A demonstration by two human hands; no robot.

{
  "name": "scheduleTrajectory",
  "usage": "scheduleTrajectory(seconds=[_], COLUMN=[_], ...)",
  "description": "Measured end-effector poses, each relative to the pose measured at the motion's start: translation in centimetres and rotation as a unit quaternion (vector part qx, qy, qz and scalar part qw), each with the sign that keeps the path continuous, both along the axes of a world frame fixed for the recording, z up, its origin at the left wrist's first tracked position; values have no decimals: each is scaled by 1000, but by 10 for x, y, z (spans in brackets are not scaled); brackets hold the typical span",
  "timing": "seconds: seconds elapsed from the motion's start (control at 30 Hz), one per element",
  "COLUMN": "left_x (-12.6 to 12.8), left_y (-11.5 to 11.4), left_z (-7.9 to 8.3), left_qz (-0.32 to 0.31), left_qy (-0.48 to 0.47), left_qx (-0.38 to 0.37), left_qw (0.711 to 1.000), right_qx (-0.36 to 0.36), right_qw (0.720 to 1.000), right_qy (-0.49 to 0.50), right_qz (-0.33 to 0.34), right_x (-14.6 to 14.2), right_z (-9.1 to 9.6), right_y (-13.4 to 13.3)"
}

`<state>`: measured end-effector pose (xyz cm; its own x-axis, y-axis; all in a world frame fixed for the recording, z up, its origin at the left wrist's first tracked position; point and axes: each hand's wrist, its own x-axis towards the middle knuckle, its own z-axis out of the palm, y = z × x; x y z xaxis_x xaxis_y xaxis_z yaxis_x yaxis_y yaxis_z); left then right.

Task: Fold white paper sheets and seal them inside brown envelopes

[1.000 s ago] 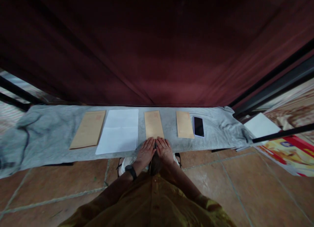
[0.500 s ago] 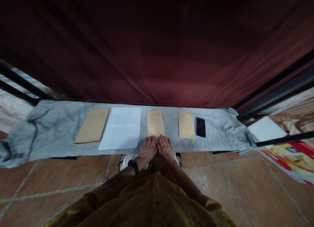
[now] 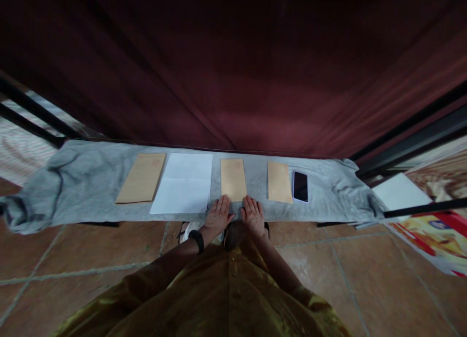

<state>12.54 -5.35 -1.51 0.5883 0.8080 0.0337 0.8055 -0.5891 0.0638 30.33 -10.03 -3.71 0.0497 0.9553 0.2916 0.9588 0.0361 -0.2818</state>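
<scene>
My left hand and my right hand lie flat, fingers stretched out, on the near edge of a grey cloth that covers a low bench. Their fingertips touch the near end of a narrow brown envelope, which lies between them. A black band sits on my left wrist. Left of that envelope lies a white sheet, and beyond it a wider brown envelope. To the right lie another narrow brown envelope and a black phone.
A dark red curtain hangs right behind the bench. Black metal bars run at both sides. On the right lie a white sheet and a colourful printed sheet. The floor is brown tile.
My two hands, close together before, have moved slightly apart at the near end of the middle envelope. The camera has shifted a little, so the bench sits higher in view.
</scene>
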Motion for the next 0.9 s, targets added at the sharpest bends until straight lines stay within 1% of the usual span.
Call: scheduleTrajectory(seconds=[0.07,0.13,0.27,0.33,0.57,0.73,0.9], left_x=[0,0,0,0,-3,-6,-7], left_y=[0,0,1,2,3,5,6], left_z=[0,0,-1,-1,-3,-6,-5], left_qz=[-7,-20,-38,-43,-63,-74,-75], left_qy=[12,23,24,21,28,28,48], left_qx=[-2,-5,-6,-3,-3,-16,-24], left_qw=[1000,1000,999,999,998,997,996], right_qx=[5,4,-17,-26,-28,-29,-31], right_qw=[1000,1000,996,995,996,998,998], right_qy=[4,5,6,8,2,-2,-2], right_qz=[0,14,85,100,81,60,46], right_x=[-3,-8,-21,-25,-23,-20,-22], right_z=[2,5,7,6,3,4,7], right_y=[2,4,9,10,6,2,1])
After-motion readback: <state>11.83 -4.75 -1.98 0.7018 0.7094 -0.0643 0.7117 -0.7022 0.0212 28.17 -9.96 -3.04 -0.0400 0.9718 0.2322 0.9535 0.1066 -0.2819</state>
